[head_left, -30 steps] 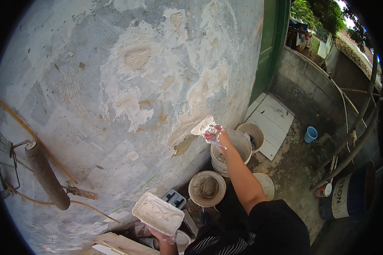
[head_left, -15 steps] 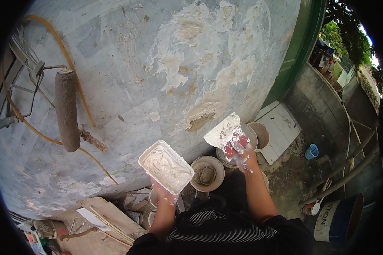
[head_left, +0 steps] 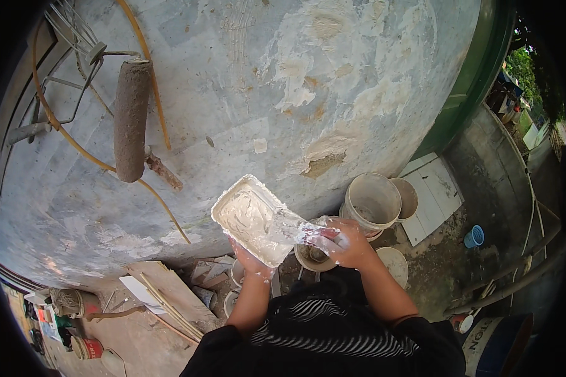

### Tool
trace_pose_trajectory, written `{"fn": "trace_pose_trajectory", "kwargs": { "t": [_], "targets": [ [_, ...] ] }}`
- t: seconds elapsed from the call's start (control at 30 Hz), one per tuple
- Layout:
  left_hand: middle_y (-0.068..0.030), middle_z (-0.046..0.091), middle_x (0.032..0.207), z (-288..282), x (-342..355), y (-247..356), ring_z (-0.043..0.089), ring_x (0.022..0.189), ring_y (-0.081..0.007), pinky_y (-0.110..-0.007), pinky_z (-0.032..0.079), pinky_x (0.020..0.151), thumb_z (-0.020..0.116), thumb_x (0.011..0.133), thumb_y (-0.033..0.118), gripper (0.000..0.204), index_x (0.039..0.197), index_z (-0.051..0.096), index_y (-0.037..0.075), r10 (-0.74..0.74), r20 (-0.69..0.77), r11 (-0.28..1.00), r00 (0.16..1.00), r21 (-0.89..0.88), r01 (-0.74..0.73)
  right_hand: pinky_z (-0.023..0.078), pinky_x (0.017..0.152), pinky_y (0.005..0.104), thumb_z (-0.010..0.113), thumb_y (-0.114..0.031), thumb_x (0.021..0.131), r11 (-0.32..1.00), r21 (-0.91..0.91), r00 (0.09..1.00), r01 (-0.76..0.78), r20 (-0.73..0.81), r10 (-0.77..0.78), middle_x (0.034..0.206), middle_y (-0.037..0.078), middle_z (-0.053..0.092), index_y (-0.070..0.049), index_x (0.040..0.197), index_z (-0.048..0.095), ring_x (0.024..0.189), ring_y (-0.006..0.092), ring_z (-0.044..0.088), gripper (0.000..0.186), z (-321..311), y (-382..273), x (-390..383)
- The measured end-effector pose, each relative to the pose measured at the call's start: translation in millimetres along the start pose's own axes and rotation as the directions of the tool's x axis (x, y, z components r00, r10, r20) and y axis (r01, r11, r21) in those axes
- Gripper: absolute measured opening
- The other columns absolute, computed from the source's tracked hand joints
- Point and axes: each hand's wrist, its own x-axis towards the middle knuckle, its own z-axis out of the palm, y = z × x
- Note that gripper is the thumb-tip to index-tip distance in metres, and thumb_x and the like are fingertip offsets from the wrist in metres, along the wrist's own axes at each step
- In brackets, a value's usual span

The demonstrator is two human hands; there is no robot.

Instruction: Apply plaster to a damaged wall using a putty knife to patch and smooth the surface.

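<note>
My left hand (head_left: 251,259) is closed round the underside of a white rectangular tub (head_left: 225,190), tilted so that its opening faces me. Creamy, pale putty (head_left: 242,215) lines the inside, with crusted smears along the rim. In my right hand (head_left: 344,242) is a putty knife (head_left: 286,227), gripped by its red, putty-smeared handle. Its blade, coated in putty, lies over the tub's right side and reaches into the opening. White putty also covers the fingers of my right hand. In front of both hands stands a grey wall (head_left: 233,119) with patchy, peeling areas.
A paint roller (head_left: 132,119) and a yellow hose (head_left: 85,154) hang at the left. Buckets (head_left: 374,198) stand below the wall at right, near white boards (head_left: 431,195). Boards (head_left: 170,292) lean at lower left. A blue basket (head_left: 474,236) and a dark drum (head_left: 500,342) are further right.
My right hand has brought the putty knife left and down, from beside the wall to the tub. The tub has shifted slightly up and right in view, as the whole scene shifted too.
</note>
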Motion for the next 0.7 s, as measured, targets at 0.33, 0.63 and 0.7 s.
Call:
{"fn": "trace_pose_trajectory", "kwargs": {
  "t": [0.33, 0.63, 0.7],
  "targets": [
    [-0.0108, 0.046, 0.139, 1.2, -5.8, 1.2, 0.049, 0.123, -0.0324, -0.049, 0.041, 0.103, 0.037, 0.096, 0.052, 0.061, 0.140, 0.039, 0.011, 0.075, -0.070, 0.996, 0.995, 0.059, -0.071, 0.051, 0.072, 0.0406, 0.071, -0.016, 0.078, 0.987, 0.130, 0.985, 0.094, 0.132, -0.111, 0.085, 0.017, 0.066, 0.000, 0.091, 0.065, 0.078, 0.0362, 0.063, 0.022, 7.6, -10.4, 14.2],
    [-0.0106, 0.046, 0.140, -1.2, -5.6, 0.8, 0.048, 0.124, -0.0320, -0.048, 0.040, 0.104, 0.034, 0.097, 0.051, 0.059, 0.141, 0.039, 0.011, 0.044, 0.040, 0.999, 0.998, -0.001, -0.044, 0.051, 0.073, 0.0403, 0.067, -0.015, 0.083, 0.987, 0.159, 0.988, -0.011, 0.154, -0.014, 0.090, 0.020, 0.067, 0.001, 0.099, 0.065, 0.080, 0.0371, 0.064, 0.022, 17.0, -10.9, 8.6],
    [-0.0102, 0.045, 0.140, -4.0, -5.3, -0.6, 0.048, 0.125, -0.0317, -0.048, 0.040, 0.105, 0.033, 0.097, 0.051, 0.059, 0.141, 0.038, 0.012, 0.085, -0.086, 0.993, 0.993, 0.091, -0.077, 0.051, 0.072, 0.0401, 0.066, -0.015, 0.084, 0.968, 0.230, 0.977, -0.098, 0.209, 0.049, 0.088, 0.020, 0.066, 0.000, 0.099, 0.065, 0.079, 0.0373, 0.064, 0.022, 20.2, -10.7, 7.5]
  ]
}}
